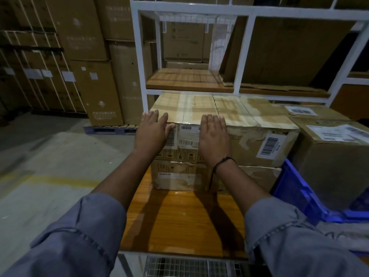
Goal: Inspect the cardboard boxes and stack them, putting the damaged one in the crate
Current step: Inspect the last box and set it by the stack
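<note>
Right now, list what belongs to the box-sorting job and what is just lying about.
Job: top box, lower box beneath it, third box in the blue crate, left hand and right hand flat on the top box.
Lying about: white rack, stacked cartons at left, pallet.

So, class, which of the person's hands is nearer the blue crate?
Right. The right hand lies flat on the near edge of the top box, towards the blue crate; the left hand lies on that box's left corner, farther from it.
</note>
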{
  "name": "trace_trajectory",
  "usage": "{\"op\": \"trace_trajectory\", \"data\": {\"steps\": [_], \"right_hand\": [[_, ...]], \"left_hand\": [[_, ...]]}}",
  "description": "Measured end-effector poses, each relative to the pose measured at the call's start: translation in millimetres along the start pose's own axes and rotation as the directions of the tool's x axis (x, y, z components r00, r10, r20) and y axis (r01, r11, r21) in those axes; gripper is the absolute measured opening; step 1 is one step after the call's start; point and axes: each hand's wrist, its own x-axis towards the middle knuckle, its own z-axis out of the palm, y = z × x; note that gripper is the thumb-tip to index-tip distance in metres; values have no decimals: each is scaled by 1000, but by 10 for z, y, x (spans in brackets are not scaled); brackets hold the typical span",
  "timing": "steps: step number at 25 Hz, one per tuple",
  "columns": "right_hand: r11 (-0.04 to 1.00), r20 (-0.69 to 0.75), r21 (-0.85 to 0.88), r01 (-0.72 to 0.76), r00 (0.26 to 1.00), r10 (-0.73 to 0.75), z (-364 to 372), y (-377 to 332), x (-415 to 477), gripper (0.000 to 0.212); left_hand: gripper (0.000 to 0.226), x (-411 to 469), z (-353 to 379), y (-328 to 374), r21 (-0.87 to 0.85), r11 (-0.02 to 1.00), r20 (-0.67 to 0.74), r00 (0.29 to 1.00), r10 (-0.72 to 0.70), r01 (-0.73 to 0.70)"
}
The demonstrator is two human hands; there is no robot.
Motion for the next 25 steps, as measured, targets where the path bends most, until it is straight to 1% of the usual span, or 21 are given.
{"op": "trace_trajectory", "data": {"steps": [7, 10, 14, 15, 16, 18, 19, 20, 22, 23, 25], "right_hand": [[999, -38, 18, 29, 999, -28, 146, -7, 21, 67], [999, 46, 28, 38, 998, -40, 116, 36, 29, 68], [991, 171, 67, 116, 977, -126, -78, 118, 29, 74], [990, 206, 79, 115, 970, -129, -141, 181, -2, 77], [993, 225, 88, 80, 969, -98, -193, 274, -54, 81], [999, 204, 46, -5, 979, -5, -226, 547, -211, 87], [1000, 183, 5, -13, 983, 12, -213, 686, -290, 91], [1000, 173, -24, 4, 985, 0, -201, 793, -350, 95], [998, 182, -2, 56, 982, -55, -176, 906, -399, 99], [998, 173, 19, 68, 982, -70, -160, 915, -390, 99], [997, 153, 41, 69, 985, -74, -135, 939, -357, 98]], "left_hand": [[57, -18, 82, -29, -2, 1000, -44, 999, -14, 14], [59, 33, 65, -20, 69, 998, 44, 999, -7, 4], [57, 18, -129, 121, 204, 977, 159, 982, -98, 65], [57, -25, -182, 242, 217, 976, 172, 983, -71, 32], [58, -86, -204, 403, 204, 978, 176, 984, -3, -33], [63, -245, -168, 789, 133, 975, 175, 972, 154, -178], [66, -300, -119, 966, 105, 971, 185, 964, 192, -213], [69, -325, -41, 1095, 85, 974, 196, 962, 192, -212], [77, -360, 101, 1253, 61, 991, 190, 976, 108, -122], [81, -365, 157, 1292, 78, 993, 171, 982, 74, -88], [85, -342, 253, 1373, 164, 982, 137, 988, 72, -94]]}}
